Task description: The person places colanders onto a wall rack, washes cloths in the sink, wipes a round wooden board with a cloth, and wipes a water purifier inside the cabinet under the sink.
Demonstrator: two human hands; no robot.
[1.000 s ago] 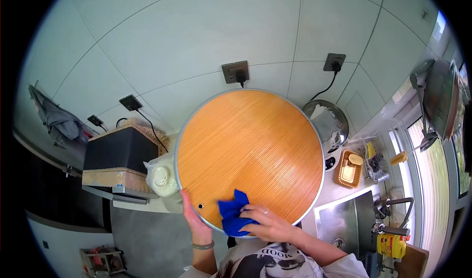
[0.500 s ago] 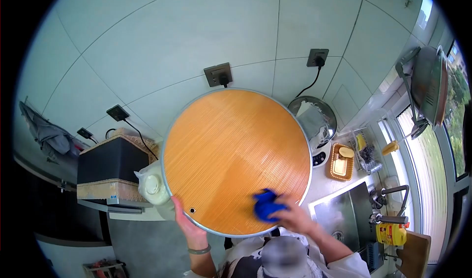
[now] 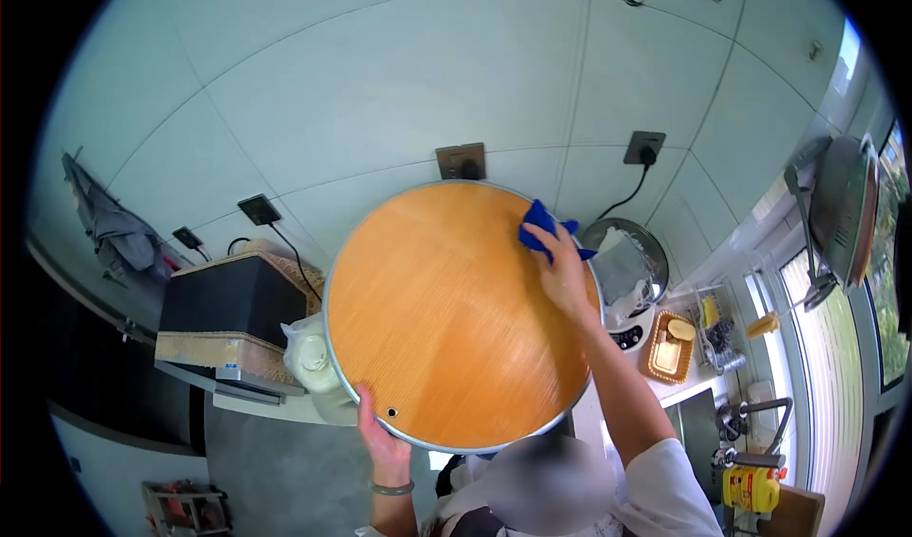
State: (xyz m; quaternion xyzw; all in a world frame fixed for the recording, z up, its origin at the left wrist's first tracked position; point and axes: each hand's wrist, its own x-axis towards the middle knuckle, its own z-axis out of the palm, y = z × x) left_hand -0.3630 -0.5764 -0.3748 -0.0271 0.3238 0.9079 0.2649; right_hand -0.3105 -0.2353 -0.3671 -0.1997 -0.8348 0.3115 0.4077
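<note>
Where round board (image 3: 446, 319) blocks some counter (image 3: 285, 407), basket (image 3: 668, 349) right, bagged container (image 3: 312, 355) left

The sink (image 3: 698, 425), tap (image 3: 766, 406) and tiled wall (image 3: 380, 72) show a kitchen.

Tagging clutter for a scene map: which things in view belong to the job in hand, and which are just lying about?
In the job:
blue cloth, in the right hand
round board, its edge held by the left hand

Just about:
yellow bottle, by the sink
small basket, on the counter
gray fabric, hanging at the wall
</note>
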